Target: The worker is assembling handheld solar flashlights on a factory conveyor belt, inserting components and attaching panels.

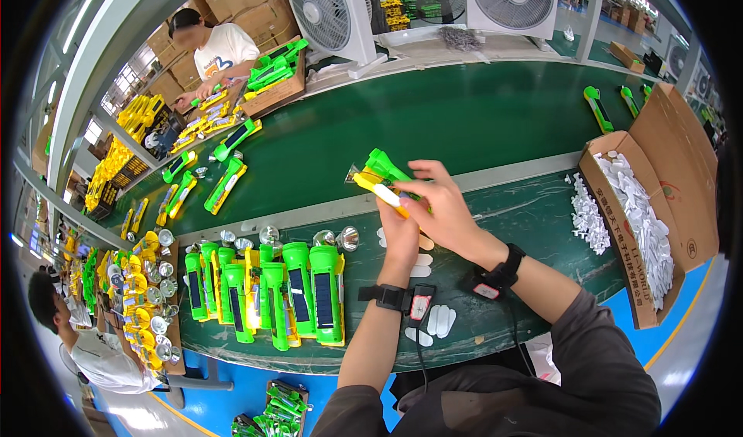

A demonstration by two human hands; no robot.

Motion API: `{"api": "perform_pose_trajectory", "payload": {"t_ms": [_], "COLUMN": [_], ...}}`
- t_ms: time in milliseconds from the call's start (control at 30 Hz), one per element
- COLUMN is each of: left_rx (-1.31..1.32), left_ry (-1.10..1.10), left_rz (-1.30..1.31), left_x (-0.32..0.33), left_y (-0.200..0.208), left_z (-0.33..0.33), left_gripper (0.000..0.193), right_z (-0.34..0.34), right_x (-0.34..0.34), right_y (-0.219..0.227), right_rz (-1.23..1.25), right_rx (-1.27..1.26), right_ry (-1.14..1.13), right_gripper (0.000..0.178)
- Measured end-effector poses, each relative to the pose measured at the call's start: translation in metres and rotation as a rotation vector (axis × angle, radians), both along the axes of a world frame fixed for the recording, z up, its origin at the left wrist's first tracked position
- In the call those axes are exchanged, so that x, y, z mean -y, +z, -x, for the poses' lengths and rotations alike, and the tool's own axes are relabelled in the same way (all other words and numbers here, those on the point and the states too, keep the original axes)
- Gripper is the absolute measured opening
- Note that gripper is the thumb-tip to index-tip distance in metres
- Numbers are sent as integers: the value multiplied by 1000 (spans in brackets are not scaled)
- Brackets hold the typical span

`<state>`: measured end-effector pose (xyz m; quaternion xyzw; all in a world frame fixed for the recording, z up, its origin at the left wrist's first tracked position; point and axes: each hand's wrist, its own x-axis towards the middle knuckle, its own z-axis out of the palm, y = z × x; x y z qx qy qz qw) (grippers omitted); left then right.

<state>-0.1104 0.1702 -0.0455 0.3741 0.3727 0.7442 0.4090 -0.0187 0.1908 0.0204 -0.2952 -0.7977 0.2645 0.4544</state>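
Note:
A green and yellow flashlight body point(378, 165), its two halves apart at the head end with thin wires showing, is held above the near green worktop. My left hand point(399, 232) is closed round its lower part from below. A white oblong piece point(388, 195) lies along the yellow half. My right hand point(444, 209) grips the flashlight from the right, its fingers bent and thumb near the white piece. Both wrists wear black straps with small devices. Loose white oval pieces point(441, 321) lie on the worktop beside my wrists.
Several green and yellow flashlights point(298, 290) stand in rows at left, with silver reflectors point(347, 239) behind them. An open carton point(619, 232) of small white parts stands at right, a pile point(589, 216) beside it. Beyond runs a green conveyor point(464, 112); co-workers sit far left.

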Motion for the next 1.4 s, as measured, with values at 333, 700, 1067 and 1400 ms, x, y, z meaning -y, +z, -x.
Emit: {"api": "perform_pose_trajectory", "payload": {"t_ms": [333,700,1067,1400], "left_rx": [431,299,382,331], "left_ry": [-155,-41,-51,-70], "left_rz": [15,161,136,119], "left_x": [2,4,6,6], "left_y": [3,12,17,18], "left_z": [5,2,3,1], "left_gripper": [39,28,38,43], "right_z": [-37,-46,-34,-40], "right_x": [-12,0,5,-2], "right_y": [-12,-3,-21,-23], "right_rz": [567,836,668,548], "right_rx": [-50,-120,-185,-92], "right_ry": [216,318,228,230], "right_gripper": [50,45,44,41]}}
